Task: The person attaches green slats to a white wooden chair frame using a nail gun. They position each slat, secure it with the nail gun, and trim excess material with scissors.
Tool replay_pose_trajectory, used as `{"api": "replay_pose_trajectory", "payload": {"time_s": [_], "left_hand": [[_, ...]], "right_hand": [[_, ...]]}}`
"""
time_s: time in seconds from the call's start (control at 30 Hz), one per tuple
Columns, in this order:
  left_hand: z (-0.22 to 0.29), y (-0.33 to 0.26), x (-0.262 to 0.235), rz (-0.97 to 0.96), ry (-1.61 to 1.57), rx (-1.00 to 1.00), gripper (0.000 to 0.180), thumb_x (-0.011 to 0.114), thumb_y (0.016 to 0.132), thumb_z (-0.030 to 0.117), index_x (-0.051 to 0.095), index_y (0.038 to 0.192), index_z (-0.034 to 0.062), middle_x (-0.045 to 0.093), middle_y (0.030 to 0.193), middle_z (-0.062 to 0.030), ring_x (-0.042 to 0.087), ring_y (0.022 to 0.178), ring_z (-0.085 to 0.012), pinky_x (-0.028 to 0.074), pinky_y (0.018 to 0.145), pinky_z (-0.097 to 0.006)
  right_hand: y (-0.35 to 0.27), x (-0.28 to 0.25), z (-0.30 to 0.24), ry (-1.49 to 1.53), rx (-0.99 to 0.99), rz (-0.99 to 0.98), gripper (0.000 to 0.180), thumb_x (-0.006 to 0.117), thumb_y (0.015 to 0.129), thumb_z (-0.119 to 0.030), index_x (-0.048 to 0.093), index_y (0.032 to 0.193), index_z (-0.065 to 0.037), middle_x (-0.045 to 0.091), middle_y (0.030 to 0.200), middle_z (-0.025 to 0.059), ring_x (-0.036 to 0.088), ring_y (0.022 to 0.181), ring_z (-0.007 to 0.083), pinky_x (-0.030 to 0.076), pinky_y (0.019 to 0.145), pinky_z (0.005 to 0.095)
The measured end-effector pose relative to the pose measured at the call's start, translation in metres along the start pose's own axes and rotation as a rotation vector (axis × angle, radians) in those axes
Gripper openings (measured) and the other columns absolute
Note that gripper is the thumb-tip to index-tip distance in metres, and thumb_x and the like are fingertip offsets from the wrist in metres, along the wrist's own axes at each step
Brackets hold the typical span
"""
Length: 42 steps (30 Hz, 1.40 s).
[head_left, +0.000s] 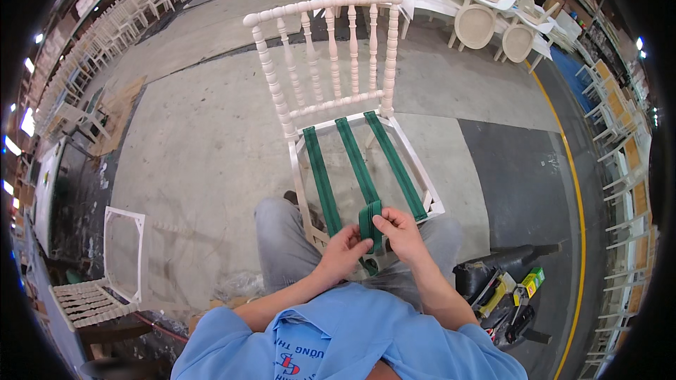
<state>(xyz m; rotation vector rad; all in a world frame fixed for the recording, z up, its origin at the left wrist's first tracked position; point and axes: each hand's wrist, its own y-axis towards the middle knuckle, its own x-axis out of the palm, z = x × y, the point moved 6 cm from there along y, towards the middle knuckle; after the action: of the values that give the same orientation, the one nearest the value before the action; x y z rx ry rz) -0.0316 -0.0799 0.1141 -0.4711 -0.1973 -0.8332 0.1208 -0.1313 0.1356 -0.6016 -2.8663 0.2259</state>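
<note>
A pale wooden chair frame point(415, 148) with a turned-spindle back point(331, 49) stands in front of me, its seat end between my knees. Three dark green webbing straps point(320, 172) run across the open seat from back to front. Over the front rail, a folded bundle of green webbing point(370, 229) is pinched between my hands. My left hand point(341, 252) grips its lower left side with thumb and fingertips. On the bundle's right, my right hand point(400, 234) presses it between thumb and fingers. A loose end of webbing hangs below, partly hidden by my hands.
Hand tools point(496, 294) and a yellow-green box point(533, 280) lie on a dark support at my right. An unfinished chair point(123, 260) lies tipped at the left. White chairs point(475, 24) are stacked at the back, with rows of chairs point(630, 190) along both sides.
</note>
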Motion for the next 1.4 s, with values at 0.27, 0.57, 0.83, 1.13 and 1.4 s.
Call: {"api": "replay_pose_trajectory", "payload": {"time_s": [0.27,0.57,0.83,1.13,1.4], "left_hand": [[0.039,0.015,-0.025,0.172,-0.219,0.059,0.007,0.07,0.105,0.012,0.066,0.104,0.0063,0.066,0.094,0.0038,0.058,0.088,-0.0056,0.047,0.081,-0.025],[0.039,0.021,-0.029,0.194,-0.217,0.069,0.006,0.069,0.105,0.01,0.066,0.102,0.0059,0.065,0.094,0.0045,0.057,0.088,-0.0041,0.046,0.08,-0.024],[0.038,0.039,-0.048,0.207,0.068,0.047,0.011,0.072,0.102,0.008,0.066,0.111,0.0056,0.068,0.1,0.0027,0.061,0.094,-0.0051,0.049,0.083,-0.025],[0.078,0.061,-0.062,0.388,0.697,0.464,0.022,0.082,0.091,0.011,0.071,0.108,0.0034,0.068,0.099,-0.0079,0.067,0.096,-0.0235,0.052,0.086,-0.035],[0.081,0.123,-0.095,0.404,0.769,0.46,0.016,0.079,0.091,0.013,0.07,0.101,0.0032,0.068,0.097,-0.0116,0.067,0.095,-0.0302,0.053,0.085,-0.041]], "right_hand": [[-0.001,0.017,-0.015,-0.088,-0.082,-0.007,0.005,0.073,0.101,-0.006,0.071,0.101,-0.002,0.069,0.098,-0.0004,0.061,0.086,0.0047,0.049,0.077,0.0237],[0.015,0.024,-0.043,-0.375,-0.319,0.031,0.021,0.076,0.095,-0.002,0.073,0.116,-0.001,0.076,0.099,0.0062,0.07,0.093,0.0113,0.055,0.082,0.0283],[0.039,0.027,-0.048,-0.508,-0.292,0.038,0.02,0.076,0.093,-0.002,0.075,0.112,0.0,0.078,0.099,0.0121,0.075,0.091,0.0191,0.058,0.079,0.0309],[0.079,0.028,-0.042,-0.605,-0.276,-0.005,0.016,0.076,0.093,-0.002,0.076,0.109,0.0,0.079,0.098,0.0124,0.077,0.09,0.0194,0.058,0.078,0.0306],[0.156,0.033,-0.034,-0.725,-0.32,-0.094,0.011,0.073,0.094,-0.006,0.073,0.103,-0.001,0.07,0.106,0.0144,0.071,0.094,0.0337,0.057,0.079,0.041]]}}
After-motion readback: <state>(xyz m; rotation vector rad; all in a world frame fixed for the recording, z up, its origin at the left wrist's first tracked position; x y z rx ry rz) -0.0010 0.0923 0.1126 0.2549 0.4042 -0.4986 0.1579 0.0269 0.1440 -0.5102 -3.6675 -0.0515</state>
